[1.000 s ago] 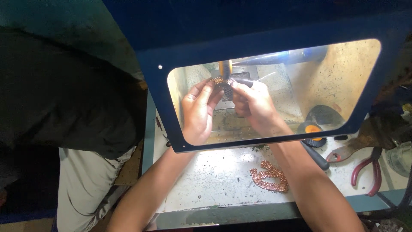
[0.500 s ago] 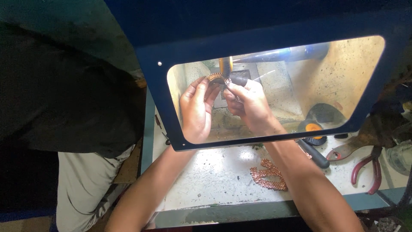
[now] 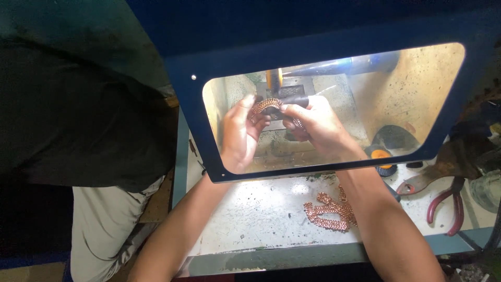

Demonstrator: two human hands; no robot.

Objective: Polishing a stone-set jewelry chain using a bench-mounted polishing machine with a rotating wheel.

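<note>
Through a clear window in a dark blue guard panel (image 3: 334, 47) I see both my hands held up under a bright light. My left hand (image 3: 237, 133) and my right hand (image 3: 318, 128) together grip a copper-coloured woven chain bracelet (image 3: 266, 106), stretched in an arc between their fingertips. The bracelet sits just below an orange wheel on a shaft (image 3: 272, 78). My forearms reach in from below the panel.
More copper chain pieces (image 3: 329, 211) lie on the white bench top (image 3: 261, 214) beside my right forearm. Red-handled pliers (image 3: 449, 203) and other tools rest at the right. An orange-topped brush (image 3: 383, 156) stands behind the panel. A person's leg (image 3: 104, 230) is at the left.
Both hands have lifted the bracelet slightly and drawn it out into a wider arc between the fingertips. The view has shifted a little.
</note>
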